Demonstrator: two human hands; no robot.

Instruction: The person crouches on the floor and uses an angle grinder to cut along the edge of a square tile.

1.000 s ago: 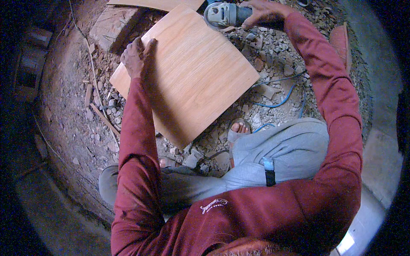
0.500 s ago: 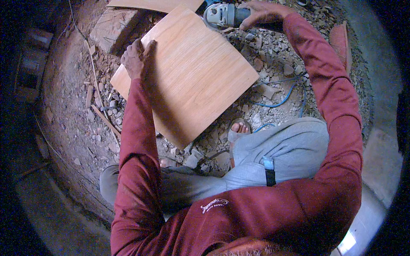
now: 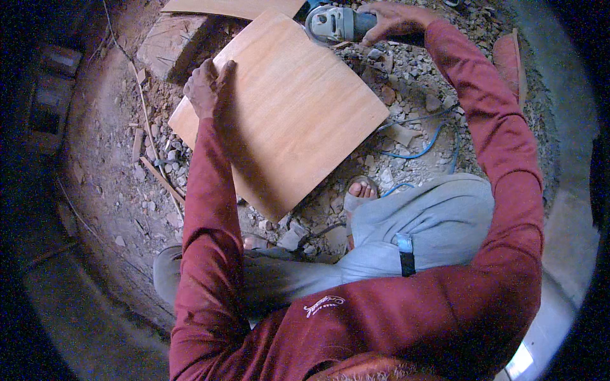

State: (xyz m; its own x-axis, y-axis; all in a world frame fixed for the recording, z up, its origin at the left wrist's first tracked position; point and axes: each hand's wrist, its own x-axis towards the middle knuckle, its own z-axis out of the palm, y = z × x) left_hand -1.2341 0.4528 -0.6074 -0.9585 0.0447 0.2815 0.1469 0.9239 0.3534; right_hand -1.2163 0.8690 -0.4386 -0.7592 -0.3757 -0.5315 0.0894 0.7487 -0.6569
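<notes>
A flat, light-brown wood-grain board (image 3: 305, 108) lies turned cornerwise in front of me above the rubble. My left hand (image 3: 206, 87) grips its left edge, the thumb on the top face and the fingers bent at the rim. At the board's far right edge, my right hand (image 3: 387, 24) is wrapped round the body of a grey angle grinder (image 3: 333, 25). The grinder's head and rounded guard sit right beside that edge; whether the disc touches the board cannot be made out.
A rough block (image 3: 171, 47) stands left of the board, and another wood-grain piece (image 3: 235, 6) lies beyond it. Broken stones (image 3: 413, 95) cover the ground. Blue cable (image 3: 416, 152) loops near my sandalled foot (image 3: 360, 190). A reddish slab (image 3: 508, 66) stands at the right.
The whole view has shifted slightly. Both hands keep their grip, and the grinder stays beside the board's far right edge.
</notes>
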